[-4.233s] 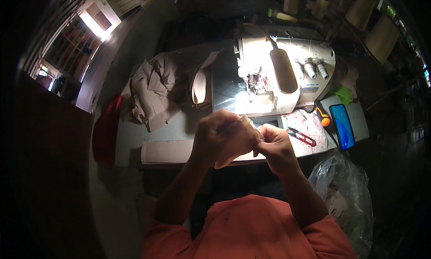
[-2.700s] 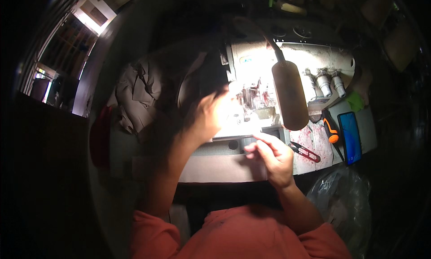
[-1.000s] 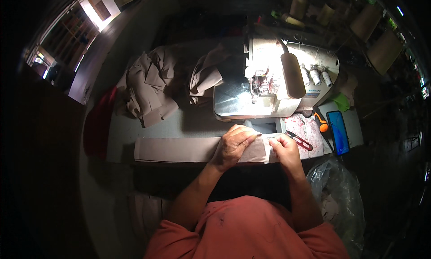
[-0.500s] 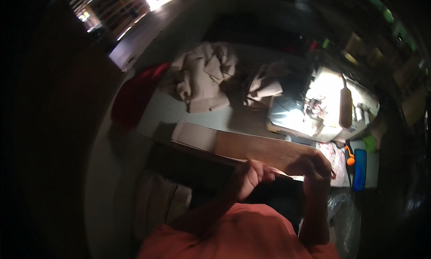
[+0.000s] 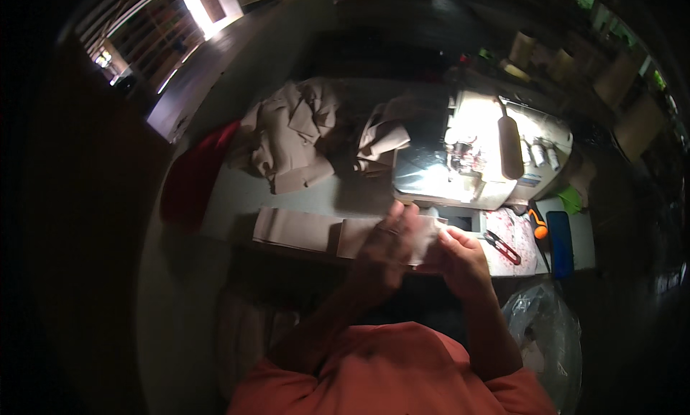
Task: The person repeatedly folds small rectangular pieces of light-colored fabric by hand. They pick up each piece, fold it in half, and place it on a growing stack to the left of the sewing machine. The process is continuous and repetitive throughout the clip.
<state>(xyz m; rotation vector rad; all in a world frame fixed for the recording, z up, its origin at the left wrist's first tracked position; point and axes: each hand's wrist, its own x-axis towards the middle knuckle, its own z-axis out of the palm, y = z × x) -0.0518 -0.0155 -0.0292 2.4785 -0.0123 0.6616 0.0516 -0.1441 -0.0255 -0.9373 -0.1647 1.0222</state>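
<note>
"Starting closest, what's there?"
"Taking the left hand as the clock's centre, a clear plastic bag sits at four o'clock."
"And the fingers?"
"The left hand is blurred over the cloth piece; I can't tell whether its fingers press or hover. The right hand, at three o'clock, looks clamped, thumb and fingers on the right end."
"Where's the piece?"
"Along the near edge of the table, seemingly over a pale strip at nine o'clock."
"Handling it well?"
"I'd pinch lightly on the right and stroke outward with a flat left palm, so no crease forms. Mind the red snips, also at three."
"Farther off?"
"Folded cloth at twelve, the lit sewing machine between one and two."
</note>
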